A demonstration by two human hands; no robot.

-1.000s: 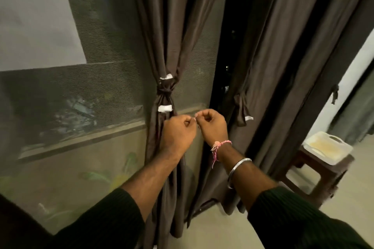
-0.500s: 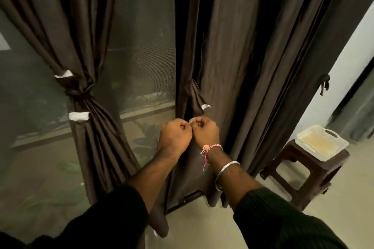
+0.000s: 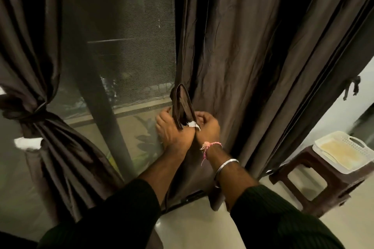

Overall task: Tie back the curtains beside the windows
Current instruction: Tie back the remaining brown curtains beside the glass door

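Curtain tieback (image 3: 183,105), a dark folded loop, stands nearly upright along the hanging curtain (image 3: 232,56) edge, fold pointing up, white-tipped ends down. Both left hand (image 3: 174,127) and right hand (image 3: 207,125) grasp its lower ends.

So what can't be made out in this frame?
- Head view: left hand fingertips, hidden behind the tie-back strap.
- Right hand grip: curled fingers hide what it pinches.
- Tied curtain: cut off by the left edge.
- Tray on the stool: cut off by the right edge.
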